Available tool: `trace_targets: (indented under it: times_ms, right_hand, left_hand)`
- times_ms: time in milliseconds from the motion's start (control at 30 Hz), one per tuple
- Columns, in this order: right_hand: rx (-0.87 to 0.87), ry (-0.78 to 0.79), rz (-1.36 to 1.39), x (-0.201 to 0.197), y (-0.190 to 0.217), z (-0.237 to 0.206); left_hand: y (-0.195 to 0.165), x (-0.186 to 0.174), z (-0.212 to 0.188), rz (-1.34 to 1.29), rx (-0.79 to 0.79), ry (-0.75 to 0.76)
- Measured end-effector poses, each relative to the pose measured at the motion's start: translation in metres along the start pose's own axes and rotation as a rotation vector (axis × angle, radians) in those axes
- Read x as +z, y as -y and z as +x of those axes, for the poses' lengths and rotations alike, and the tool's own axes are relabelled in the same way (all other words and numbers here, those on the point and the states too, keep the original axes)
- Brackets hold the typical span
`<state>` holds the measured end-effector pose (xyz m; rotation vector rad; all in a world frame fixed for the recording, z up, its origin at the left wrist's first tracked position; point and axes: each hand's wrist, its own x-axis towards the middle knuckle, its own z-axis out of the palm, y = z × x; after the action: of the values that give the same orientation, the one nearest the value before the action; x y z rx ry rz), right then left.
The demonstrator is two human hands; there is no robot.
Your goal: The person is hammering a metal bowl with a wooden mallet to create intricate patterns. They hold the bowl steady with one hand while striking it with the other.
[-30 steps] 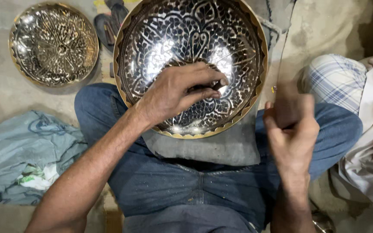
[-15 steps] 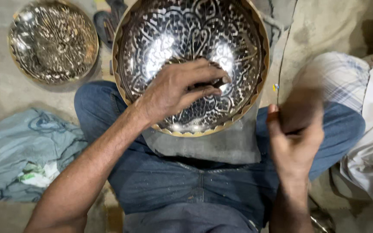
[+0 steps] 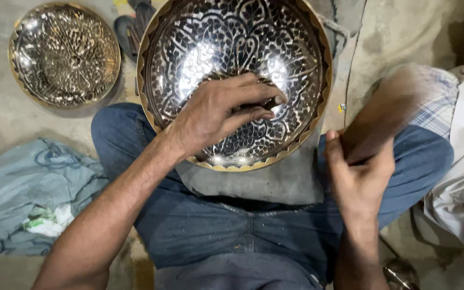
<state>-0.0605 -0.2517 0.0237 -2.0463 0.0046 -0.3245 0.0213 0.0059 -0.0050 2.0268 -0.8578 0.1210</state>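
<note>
The left hand (image 3: 218,115) pinches a chisel (image 3: 268,103) against the bowl (image 3: 232,48), mid-engraving. The right hand (image 3: 358,180) grips a blurred mallet (image 3: 377,121); its strike must land squarely.

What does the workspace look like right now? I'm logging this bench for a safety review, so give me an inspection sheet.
Surface: bare, dusty concrete floor; the person sits on it in jeans.
Job's things: large engraved metal bowl rests on a grey pad over the lap; a thin tool touches its inside.
Clutter: second engraved bowl, crumpled grey cloth, sandals.
Grippers: left hand pinches the tool; right hand grips a blurred wooden piece.
Cables: nothing seen.
Surroundings: another person's checked cloth at right.
</note>
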Motion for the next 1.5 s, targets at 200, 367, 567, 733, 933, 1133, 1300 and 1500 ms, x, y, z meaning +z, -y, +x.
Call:
trace_targets:
  times_ms: [200,367,567,733,933,1133,1300,1500]
  right_hand:
    - [-0.063,0.067,-0.252,-0.002,-0.003,0.001]
    - [-0.166,0.145,-0.503,-0.003,-0.005,0.001]
    - [-0.102,0.188,-0.479,0.0,0.001,0.003]
    - [-0.034,0.114,-0.245,0.0,0.003,0.004]
    - [-0.086,0.125,-0.25,-0.006,0.0,0.004]
    - [-0.057,0.141,-0.309,-0.003,0.002,0.004]
    - [-0.082,0.149,-0.233,-0.006,0.002,0.007]
    - [-0.168,0.198,-0.547,-0.009,-0.001,0.01]
  left_hand:
    - [-0.002,-0.003,0.002,0.04,-0.012,-0.001]
    - [0.0,0.0,0.001,0.085,0.003,0.011]
    - [0.006,0.003,-0.001,0.141,0.002,0.01]
    - [0.004,0.002,-0.003,0.13,-0.026,0.029]
    - [-0.001,0.001,-0.001,0.133,-0.046,0.038]
    - [-0.001,-0.002,-0.001,0.135,-0.014,0.018]
    - [0.002,0.001,0.002,0.109,-0.019,0.041]
    - [0.0,-0.001,-0.003,-0.002,-0.002,0.007]
